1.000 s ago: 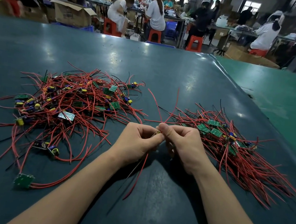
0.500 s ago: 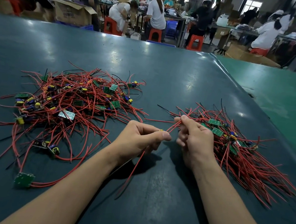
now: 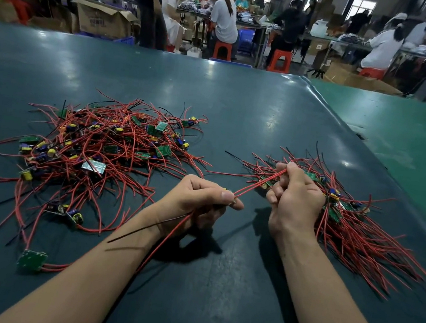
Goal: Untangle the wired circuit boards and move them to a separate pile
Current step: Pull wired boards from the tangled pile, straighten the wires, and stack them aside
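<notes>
1. Nearest me, a lone green circuit board lay flat on the dark table by my left forearm, its red leads running off under the arm.
2. My left hand had its grip closed on a small wired board, thumb pressed over the forefinger; the board itself was mostly hidden in my fingers. A red wire and a black wire trailed back from that hand across my wrist.
3. My right hand gripped the far end of the red wires, fingers curled round them, so the wires ran taut between the two hands above the table.
4. Behind my right hand sat the sorted pile, its red leads fanned out to the right.
5. Farther left lay the larger tangled pile of boards, yellow and blue capacitors and red wire.
6. Beyond the table, people sat on red stools at work tables.
</notes>
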The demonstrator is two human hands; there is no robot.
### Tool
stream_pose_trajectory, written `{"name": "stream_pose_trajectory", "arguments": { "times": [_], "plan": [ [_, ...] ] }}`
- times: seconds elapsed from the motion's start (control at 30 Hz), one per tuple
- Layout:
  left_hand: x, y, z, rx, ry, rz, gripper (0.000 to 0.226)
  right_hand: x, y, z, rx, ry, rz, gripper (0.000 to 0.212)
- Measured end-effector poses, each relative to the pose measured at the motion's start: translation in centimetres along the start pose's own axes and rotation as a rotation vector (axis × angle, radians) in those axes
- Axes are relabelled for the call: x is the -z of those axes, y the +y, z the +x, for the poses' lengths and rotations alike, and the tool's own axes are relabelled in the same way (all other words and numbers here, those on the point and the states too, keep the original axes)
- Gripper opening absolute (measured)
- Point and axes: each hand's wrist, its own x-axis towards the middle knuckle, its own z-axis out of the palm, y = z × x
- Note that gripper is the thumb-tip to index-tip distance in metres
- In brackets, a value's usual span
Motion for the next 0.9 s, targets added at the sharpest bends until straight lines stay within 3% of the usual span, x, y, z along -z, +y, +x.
{"name": "stream_pose_trajectory", "arguments": {
  "times": [0.2,0.3,0.43,0.5,0.6,0.7,0.9],
  "plan": [
    [0.3,0.4,0.2,0.024,0.080,-0.149,0.018,0.7,-1.0,0.6,0.071,0.105,0.054,0.030],
    [0.2,0.7,0.6,0.023,0.201,-0.194,0.028,0.2,-0.4,-0.9,0.006,-0.126,-0.133,0.042],
    [-0.4,0.4,0.4,-0.029,0.264,-0.090,0.035,-0.7,1.0,-3.5,-0.085,-0.617,-0.434,0.043],
    [-0.6,0.4,0.3,-0.036,0.262,-0.023,0.035,-0.6,1.2,-3.6,-0.065,-0.683,-0.444,0.047],
    [-0.6,0.4,0.5,-0.007,0.281,0.024,0.045,-0.3,0.8,-3.4,-0.141,-0.657,-0.414,0.049],
    [-0.5,0.3,1.0,-0.021,0.371,-0.089,0.056,-0.3,0.4,-3.2,-0.079,-0.572,-0.373,0.025],
    [0.8,0.5,1.5,-0.211,0.700,-0.127,0.050,-0.6,-1.7,-2.2,0.151,-0.131,-0.002,0.012]
  ]
}}
